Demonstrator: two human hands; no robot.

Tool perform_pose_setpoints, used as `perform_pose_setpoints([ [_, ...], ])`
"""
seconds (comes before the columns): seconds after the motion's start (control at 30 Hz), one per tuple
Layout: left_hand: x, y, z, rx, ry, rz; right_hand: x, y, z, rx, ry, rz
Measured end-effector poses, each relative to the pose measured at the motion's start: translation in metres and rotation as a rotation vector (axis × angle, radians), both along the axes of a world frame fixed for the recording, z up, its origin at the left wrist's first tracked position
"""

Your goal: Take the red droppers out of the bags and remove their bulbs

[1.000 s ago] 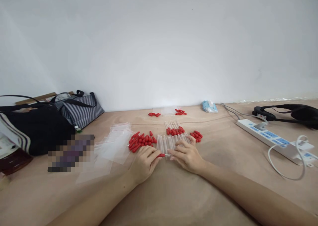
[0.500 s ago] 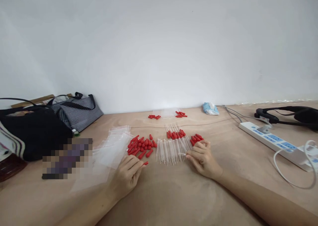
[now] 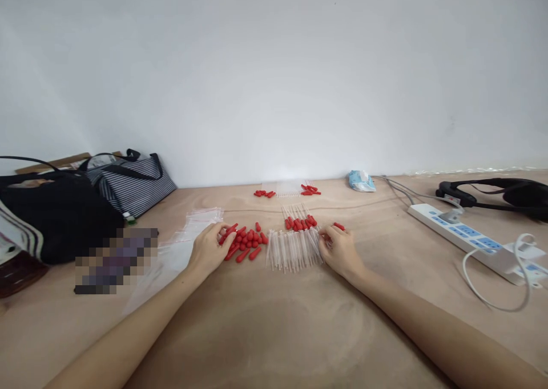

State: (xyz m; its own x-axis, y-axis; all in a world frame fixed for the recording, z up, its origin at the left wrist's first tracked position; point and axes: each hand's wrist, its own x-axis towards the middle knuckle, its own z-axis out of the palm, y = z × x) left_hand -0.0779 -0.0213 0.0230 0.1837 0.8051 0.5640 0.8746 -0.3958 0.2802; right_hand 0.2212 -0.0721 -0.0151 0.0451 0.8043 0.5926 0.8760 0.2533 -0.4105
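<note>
A row of clear glass tubes (image 3: 292, 250) lies on the brown table. To its left lies a heap of red rubber caps (image 3: 248, 242). My left hand (image 3: 209, 248) rests at the left edge of that heap, fingers curled among the caps. My right hand (image 3: 340, 248) sits at the right end of the tube row, fingers bent over a smaller heap of red caps (image 3: 338, 226). Behind the row lie finished droppers with red caps (image 3: 301, 221). Whether either hand pinches anything is hidden.
Clear zip bags (image 3: 188, 240) lie left of the caps. A black bag (image 3: 55, 218) and a striped bag (image 3: 132, 186) stand at far left. More droppers (image 3: 291, 191) lie near the wall. A white power strip (image 3: 466, 238), cables and a black headset (image 3: 505, 195) are at right.
My left hand moved forward from the near table into the left heap of red caps. My right hand slid slightly forward and left onto the right end of the tubes.
</note>
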Motion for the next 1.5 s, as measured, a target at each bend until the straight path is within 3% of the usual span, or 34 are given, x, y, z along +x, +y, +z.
perform_pose_setpoints([
  [0.2, 0.004, -0.020, -0.008, 0.221, 0.089, -0.075, -0.013, -0.001, -0.005, -0.030, -0.075, -0.023],
  [0.4, 0.017, -0.039, -0.010, 0.266, 0.135, -0.215, -0.013, -0.004, 0.006, -0.147, -0.035, 0.006],
  [0.63, 0.017, -0.035, -0.012, 0.280, 0.137, -0.257, 0.003, 0.042, 0.037, -0.382, 0.090, -0.314],
  [0.8, 0.015, -0.035, -0.012, 0.274, 0.135, -0.268, -0.006, 0.067, 0.040, -0.555, 0.041, -0.313],
  [1.0, 0.018, -0.035, -0.010, 0.261, 0.042, -0.319, -0.006, 0.070, 0.042, -0.538, 0.147, -0.301],
  [1.13, 0.038, -0.038, -0.005, 0.052, -0.209, -0.406, -0.016, 0.053, 0.042, -0.490, 0.285, -0.148],
  [1.23, 0.068, -0.040, -0.003, -0.301, -0.492, -0.416, -0.039, 0.032, 0.034, -0.435, 0.428, 0.034],
  [1.3, 0.089, -0.042, -0.003, -0.567, -0.762, -0.427, -0.056, 0.018, 0.027, -0.367, 0.629, 0.242],
  [1.37, 0.104, -0.043, -0.003, -0.729, -0.973, -0.464, -0.067, 0.005, 0.023, -0.333, 0.680, 0.377],
  [1.43, 0.106, -0.043, -0.004, -0.755, -1.011, -0.481, -0.067, -0.005, 0.022, -0.274, 0.565, 0.404],
  [1.5, 0.097, -0.042, -0.004, -0.635, -0.833, -0.456, -0.057, -0.013, 0.024, -0.107, 0.363, 0.335],
])
